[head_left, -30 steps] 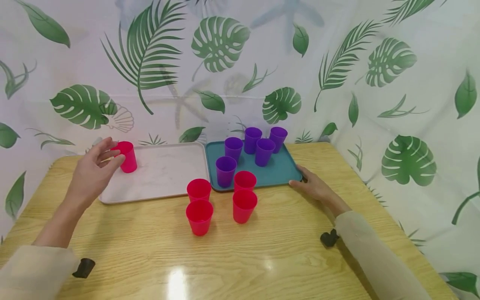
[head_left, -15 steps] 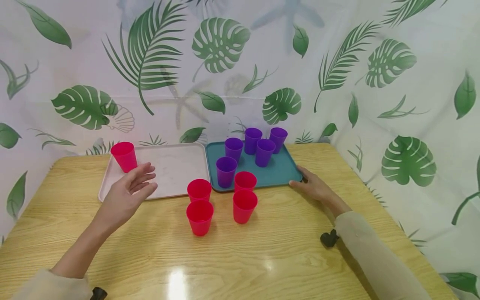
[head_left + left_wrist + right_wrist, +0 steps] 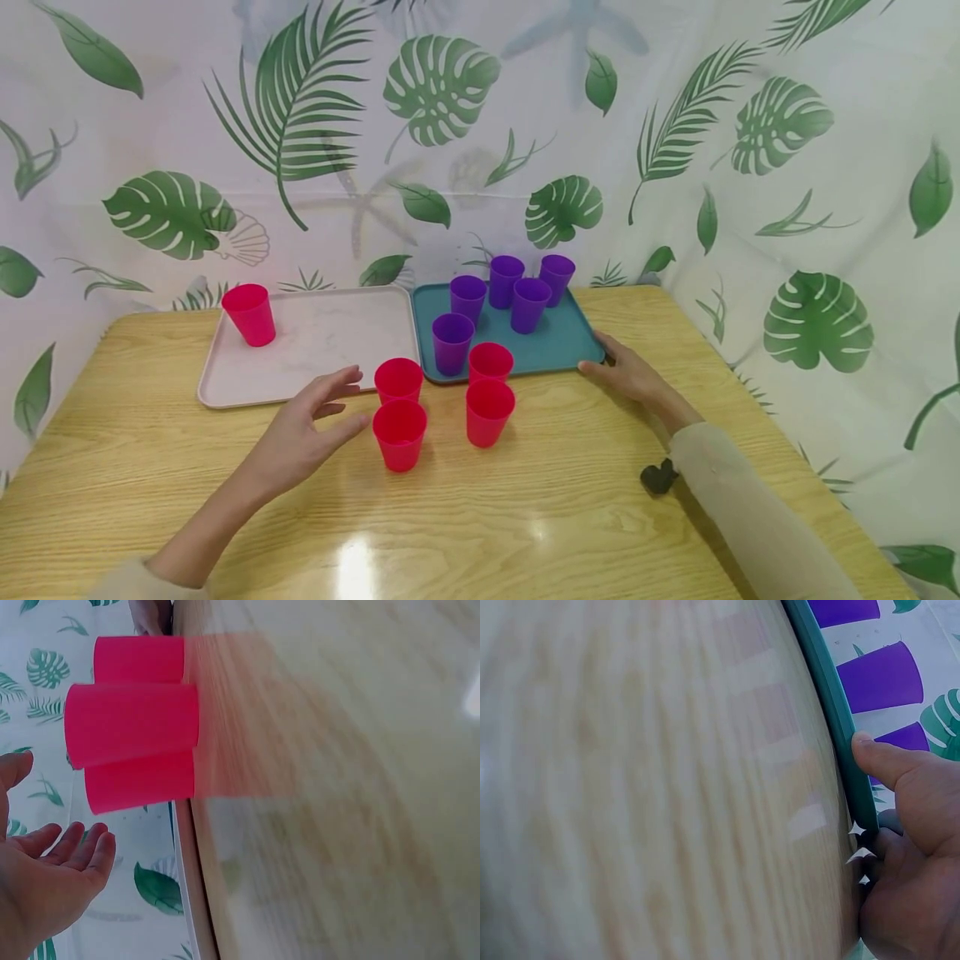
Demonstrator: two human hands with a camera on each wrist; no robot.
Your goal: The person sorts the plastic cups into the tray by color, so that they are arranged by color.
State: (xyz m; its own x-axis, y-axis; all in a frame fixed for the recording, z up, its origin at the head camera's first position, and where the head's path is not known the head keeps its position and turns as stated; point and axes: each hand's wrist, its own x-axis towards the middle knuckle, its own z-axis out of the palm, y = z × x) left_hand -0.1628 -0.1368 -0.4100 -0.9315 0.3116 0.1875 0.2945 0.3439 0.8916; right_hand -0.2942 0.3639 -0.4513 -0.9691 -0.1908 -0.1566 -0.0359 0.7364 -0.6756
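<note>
My left hand (image 3: 300,437) is just left of two red cups, its fingers parted and holding nothing. The near red cup (image 3: 400,437) stands on the table, partly covering the red cup (image 3: 397,377) behind it. To their right is another pair, a front red cup (image 3: 489,414) and a red cup (image 3: 491,358) behind it. My right hand (image 3: 626,372) grips the near right corner of the teal tray (image 3: 551,354), thumb on the front edge and fingers along the side. In the right wrist view the thumb (image 3: 885,759) lies on the tray's rim.
Several purple cups (image 3: 530,307) stand upright on the teal tray. Left of it, touching, lies a white tray (image 3: 337,333) with one red cup (image 3: 251,315) at its left end. A leaf-patterned cloth (image 3: 450,150) hangs behind the wooden table (image 3: 525,525).
My left hand has moved away from the red cup on the white tray, rightward and nearer to me, to beside the left pair of red cups. The right hand has stayed put.
</note>
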